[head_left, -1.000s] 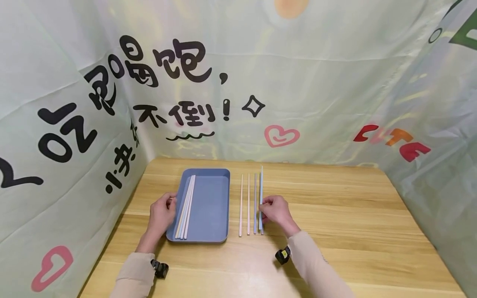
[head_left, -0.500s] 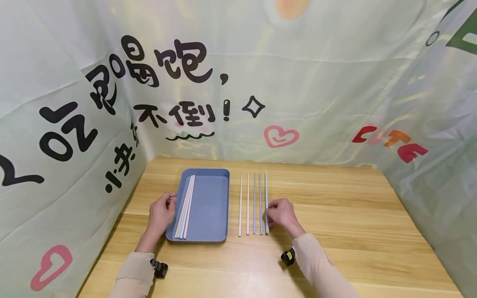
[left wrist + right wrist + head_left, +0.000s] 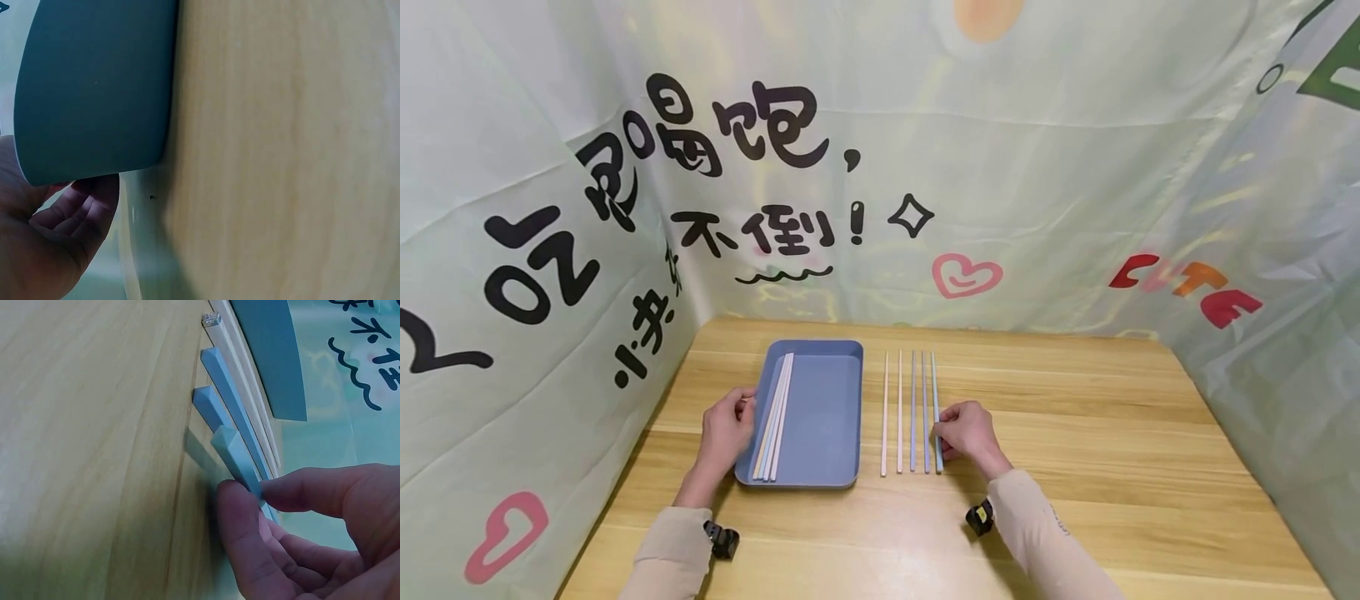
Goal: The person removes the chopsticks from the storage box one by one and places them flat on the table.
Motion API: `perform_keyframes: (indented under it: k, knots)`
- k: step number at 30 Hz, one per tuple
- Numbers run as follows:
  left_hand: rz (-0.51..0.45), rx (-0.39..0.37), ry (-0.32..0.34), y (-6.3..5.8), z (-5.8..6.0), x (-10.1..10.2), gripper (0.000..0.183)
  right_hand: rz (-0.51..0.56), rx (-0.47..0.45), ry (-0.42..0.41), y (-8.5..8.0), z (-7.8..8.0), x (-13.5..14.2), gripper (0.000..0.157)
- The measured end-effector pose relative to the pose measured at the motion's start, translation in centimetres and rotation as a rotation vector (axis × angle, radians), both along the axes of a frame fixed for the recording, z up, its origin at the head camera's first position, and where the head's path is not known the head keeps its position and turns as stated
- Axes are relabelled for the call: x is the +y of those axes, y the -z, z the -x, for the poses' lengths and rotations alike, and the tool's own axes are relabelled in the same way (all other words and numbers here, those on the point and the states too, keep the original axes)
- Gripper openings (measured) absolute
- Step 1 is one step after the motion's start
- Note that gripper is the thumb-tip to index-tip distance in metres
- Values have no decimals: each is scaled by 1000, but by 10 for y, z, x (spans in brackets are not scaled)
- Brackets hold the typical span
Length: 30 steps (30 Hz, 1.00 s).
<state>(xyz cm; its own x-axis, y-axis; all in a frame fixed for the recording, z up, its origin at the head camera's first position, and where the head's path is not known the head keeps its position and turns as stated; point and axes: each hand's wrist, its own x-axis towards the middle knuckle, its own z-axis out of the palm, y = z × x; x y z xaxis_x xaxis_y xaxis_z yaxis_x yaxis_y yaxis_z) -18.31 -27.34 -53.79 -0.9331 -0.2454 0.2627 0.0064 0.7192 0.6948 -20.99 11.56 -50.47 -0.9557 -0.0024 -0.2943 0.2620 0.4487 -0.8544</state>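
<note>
My right hand point(image 3: 967, 428) pinches a light blue-green chopstick point(image 3: 230, 450) between thumb and finger, low along its length, close over the table. To its left lie two blue-violet chopsticks point(image 3: 913, 410) and two pale pink chopsticks point(image 3: 900, 412), spaced apart and roughly parallel. A blue-grey rectangular tray point(image 3: 820, 417) stands further left, with several pale chopsticks point(image 3: 775, 417) leaning together along its left side. At the tray's left edge my left hand point(image 3: 727, 427) grips the rim, fingers curled against the outer wall point(image 3: 94, 125); part of the thumb is hidden in the left wrist view.
The wooden table point(image 3: 1097, 433) reaches out to the right and in front of the tray. Printed fabric point(image 3: 1045, 183) hangs along the back and both sides. A small black camera point(image 3: 980, 517) sits at the right wrist, another black camera point(image 3: 722, 542) at the left.
My right hand has moved slightly right with the light blue-green chopstick, away from the second blue-violet one, then lowered it into line with the row. The left hand and tray stay put.
</note>
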Motion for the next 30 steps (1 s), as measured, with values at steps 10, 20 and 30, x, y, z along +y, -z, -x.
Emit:
perform_keyframes:
  k: [10,20,30]
  knots:
    - [-16,-2,-6,0,-1,0,24,11,-18,41,2,2,-1,12]
    - [-9,4,1,1,0,-1,25,-18,11,9,-6,7,1,18]
    - [-12,-16,-10,0,0,1,25,89,78,-59,-27,16,-31,21]
